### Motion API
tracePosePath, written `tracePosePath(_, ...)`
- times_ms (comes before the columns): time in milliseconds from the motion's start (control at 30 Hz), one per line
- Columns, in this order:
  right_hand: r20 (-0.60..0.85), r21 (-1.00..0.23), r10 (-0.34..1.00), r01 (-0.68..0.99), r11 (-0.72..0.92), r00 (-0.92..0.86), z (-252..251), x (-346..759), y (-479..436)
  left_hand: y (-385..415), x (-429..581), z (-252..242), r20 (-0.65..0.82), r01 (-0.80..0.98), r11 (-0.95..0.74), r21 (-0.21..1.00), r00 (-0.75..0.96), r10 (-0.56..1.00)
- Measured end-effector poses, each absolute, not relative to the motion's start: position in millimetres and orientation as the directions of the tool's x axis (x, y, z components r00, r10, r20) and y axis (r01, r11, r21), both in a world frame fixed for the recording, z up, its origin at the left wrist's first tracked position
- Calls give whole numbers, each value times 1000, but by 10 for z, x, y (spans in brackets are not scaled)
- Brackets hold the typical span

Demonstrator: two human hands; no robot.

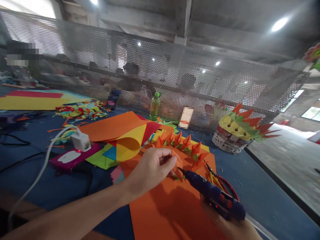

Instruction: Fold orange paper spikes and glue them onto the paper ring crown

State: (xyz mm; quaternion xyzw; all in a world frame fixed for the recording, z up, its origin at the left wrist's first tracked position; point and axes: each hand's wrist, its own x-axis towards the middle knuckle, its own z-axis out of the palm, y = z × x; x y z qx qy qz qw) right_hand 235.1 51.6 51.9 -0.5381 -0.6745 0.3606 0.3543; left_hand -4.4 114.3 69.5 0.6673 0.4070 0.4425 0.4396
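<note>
Between the thumb and fingers of my left hand (156, 165) is a folded orange paper piece (178, 162), pinched above the orange sheets. My right hand (225, 225) is wrapped round a dark blue glue gun (215, 193), whose small red light is lit. The gun's nozzle points left, at or very near the folded piece; whether they touch I cannot tell. Just behind my left hand, an arc of pointed orange paper pieces with green bases (186, 143) stands on the paper. Large orange sheets (160, 213) lie beneath both hands.
Red-handled scissors (228, 186) lie beside the glue gun. A paper-decorated basket (232, 133) stands at the right, near the table edge. Coloured sheets (112, 128), a magenta power strip (72, 156) with a white plug and cable, paper scraps (82, 110) and a green bottle (155, 106) occupy the left and back.
</note>
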Motion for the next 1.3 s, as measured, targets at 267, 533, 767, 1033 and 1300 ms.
tracePosePath(267, 101, -844, 984, 512, 161, -144, 479, 2352, 520, 1150, -61, 673, 240, 164, -294, 942, 284, 928)
tracePosePath(533, 102, -846, 988, 512, 147, -116, 457, 2406, 519, 1149, -57, 670, 246, 160, -301, 940, 293, 924)
tracePosePath(767, 113, -830, 984, 531, 171, -140, 416, 2433, 507, 1154, -50, 684, 240, 153, -292, 944, 286, 928)
tracePosePath(1033, 127, -800, 972, 560, 217, -196, 393, 2422, 452, 1151, -59, 720, 235, 158, -282, 946, 261, 936)
tracePosePath(1300, 130, -786, 973, 578, 218, -190, 417, 2385, 446, 1172, -84, 741, 232, 165, -275, 947, 241, 942)
